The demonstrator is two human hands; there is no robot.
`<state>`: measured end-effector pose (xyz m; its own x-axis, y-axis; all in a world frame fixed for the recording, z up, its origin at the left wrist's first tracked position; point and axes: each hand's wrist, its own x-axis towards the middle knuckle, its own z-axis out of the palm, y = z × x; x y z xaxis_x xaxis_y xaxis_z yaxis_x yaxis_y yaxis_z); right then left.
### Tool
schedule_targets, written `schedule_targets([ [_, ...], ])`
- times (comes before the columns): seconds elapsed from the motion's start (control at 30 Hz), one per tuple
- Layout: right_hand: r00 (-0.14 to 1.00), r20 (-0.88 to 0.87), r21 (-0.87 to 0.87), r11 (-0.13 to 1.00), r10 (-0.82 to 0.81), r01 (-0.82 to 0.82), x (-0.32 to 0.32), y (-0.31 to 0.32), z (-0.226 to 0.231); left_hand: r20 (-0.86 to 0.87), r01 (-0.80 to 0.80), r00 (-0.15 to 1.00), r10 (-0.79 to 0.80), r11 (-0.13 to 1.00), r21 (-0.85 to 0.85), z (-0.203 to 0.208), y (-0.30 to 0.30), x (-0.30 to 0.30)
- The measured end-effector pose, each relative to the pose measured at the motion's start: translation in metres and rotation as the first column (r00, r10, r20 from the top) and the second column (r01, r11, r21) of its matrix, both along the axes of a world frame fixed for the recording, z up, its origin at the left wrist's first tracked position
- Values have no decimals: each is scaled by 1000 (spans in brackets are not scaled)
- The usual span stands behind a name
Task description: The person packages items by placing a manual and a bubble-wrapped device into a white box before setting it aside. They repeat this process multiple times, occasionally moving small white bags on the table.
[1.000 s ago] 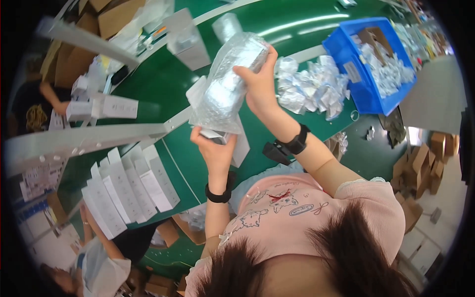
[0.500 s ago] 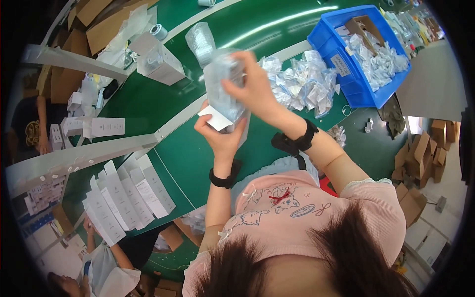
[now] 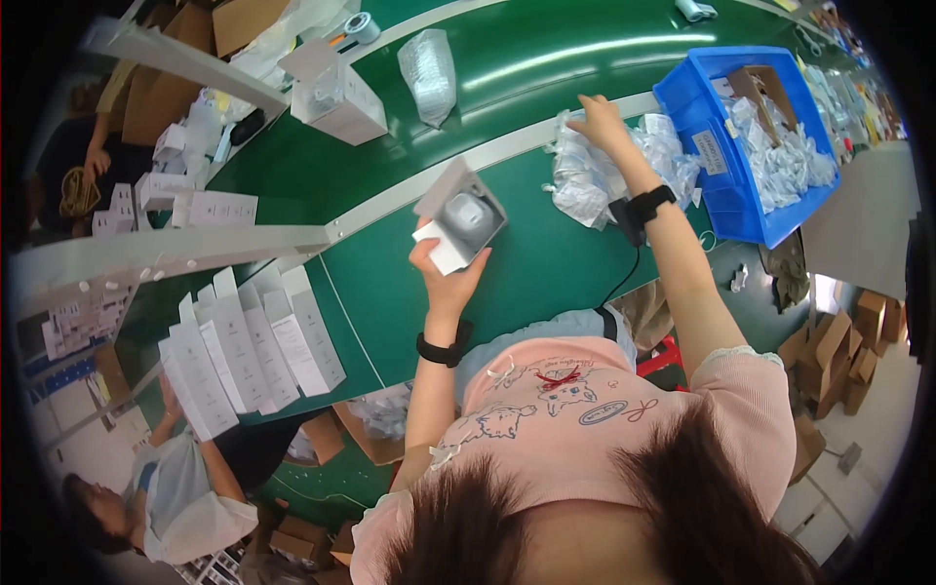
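My left hand (image 3: 450, 283) is wrapped round a small white carton (image 3: 439, 248) with its top flaps open. Inside the carton sits a rounded grey item (image 3: 468, 216) that looks wrapped in clear plastic. Out to the right, my right hand (image 3: 606, 129) reaches over a heap of small clear plastic bags (image 3: 582, 190) with white contents. Its fingers are apart, and nothing shows in them.
A blue bin (image 3: 720, 195) of similar bags stands at the right. A bubble-wrapped item (image 3: 429, 80) and an open white box (image 3: 353, 107) lie beyond the grey rail. White boxes (image 3: 258, 341) stand in a row at left, near a co-worker (image 3: 185, 487).
My right hand has left the carton and moved right to the heap of bags. The wrapped item now sits down inside the carton, which my left hand still holds.
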<state>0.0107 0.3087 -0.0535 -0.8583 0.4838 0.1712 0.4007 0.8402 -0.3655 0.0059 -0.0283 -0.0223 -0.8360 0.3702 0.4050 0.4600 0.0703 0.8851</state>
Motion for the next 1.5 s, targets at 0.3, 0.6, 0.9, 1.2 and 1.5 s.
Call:
schedule_targets([
  [0.3,971,-174,-250,946,167,-207,13,-13,30,-96,-36,995,4,943,-330,77,1,-14],
  [0.6,304,-628,146,492,716,-858,23,-135,150,121,-52,984,127,868,-494,92,5,-29],
  [0.9,300,-3,71,300,954,-951,11,-176,130,198,-48,971,136,917,-397,90,-4,-37],
  [1.2,557,-426,-173,540,713,-824,23,-149,87,-361,-644,765,534,634,-428,51,-153,-60],
  [1.5,813,-570,-715,417,117,-561,-80,-130,37,-299,-354,817,492,19,-935,-4,-224,-16],
])
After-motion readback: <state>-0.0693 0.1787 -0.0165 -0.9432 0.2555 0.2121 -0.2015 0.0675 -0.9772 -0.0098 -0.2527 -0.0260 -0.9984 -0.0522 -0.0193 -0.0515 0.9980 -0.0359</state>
